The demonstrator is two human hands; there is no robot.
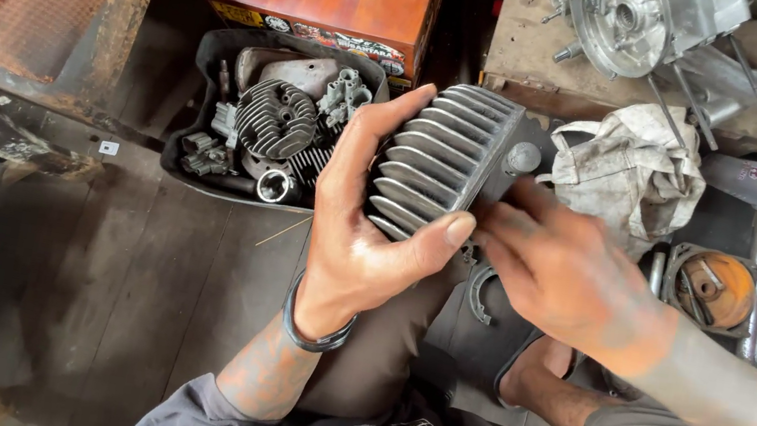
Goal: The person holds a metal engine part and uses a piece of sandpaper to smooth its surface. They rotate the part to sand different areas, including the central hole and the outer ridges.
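- Left hand (pixel 365 231) grips the grey finned metal cylinder head (pixel 438 157); inspection step, I judge.
- Right hand (pixel 561 272) touches its side with loosely curled fingers, grasping nothing; turning needs firm support.

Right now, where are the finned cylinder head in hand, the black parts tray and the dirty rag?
finned cylinder head (pixel 435 156), head view, on its ribbed face.
black parts tray (pixel 209 49), head view, on its left rim.
dirty rag (pixel 623 171), head view, on its crumpled middle.

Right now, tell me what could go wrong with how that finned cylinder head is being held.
1. The left hand grips the finned cylinder head only between thumb and fingertips; it might slip and fall onto the foot below.
2. The thin fins could nick the fingers.
3. The right hand may pinch itself behind the head.
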